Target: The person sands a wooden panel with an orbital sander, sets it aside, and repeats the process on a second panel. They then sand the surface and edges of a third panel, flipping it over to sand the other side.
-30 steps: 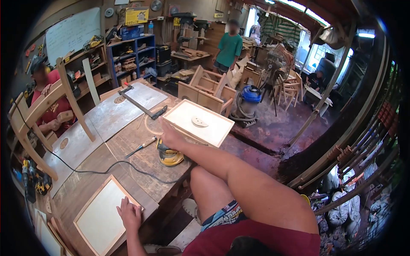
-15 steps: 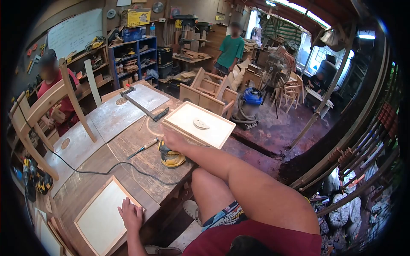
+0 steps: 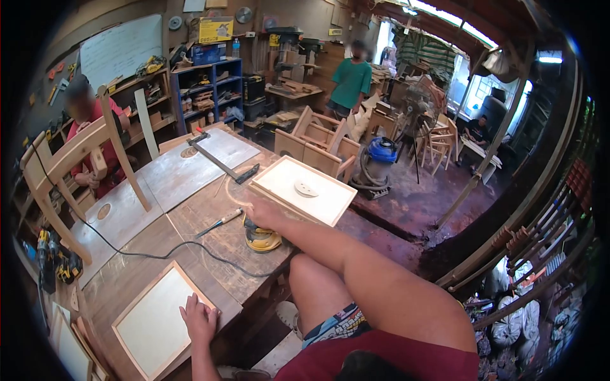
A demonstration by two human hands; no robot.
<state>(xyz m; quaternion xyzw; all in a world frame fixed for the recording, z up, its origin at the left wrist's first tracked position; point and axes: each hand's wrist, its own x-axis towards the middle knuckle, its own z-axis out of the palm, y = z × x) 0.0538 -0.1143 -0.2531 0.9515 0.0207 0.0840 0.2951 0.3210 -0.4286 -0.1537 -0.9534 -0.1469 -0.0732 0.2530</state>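
Sander (image 3: 262, 240) under your right hand (image 3: 265, 214), fingers curled over its top. Left hand (image 3: 201, 316), loosely spread, gripping nothing, rests on framed panel (image 3: 152, 322), flat on workbench (image 3: 127, 276). Apparent step: steadying; moving it calls for slack cord (image 3: 152, 256).

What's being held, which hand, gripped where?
Right hand holds the yellow sander by its top. Left hand lies over one edge of the framed panel; whether it grips can't be told.
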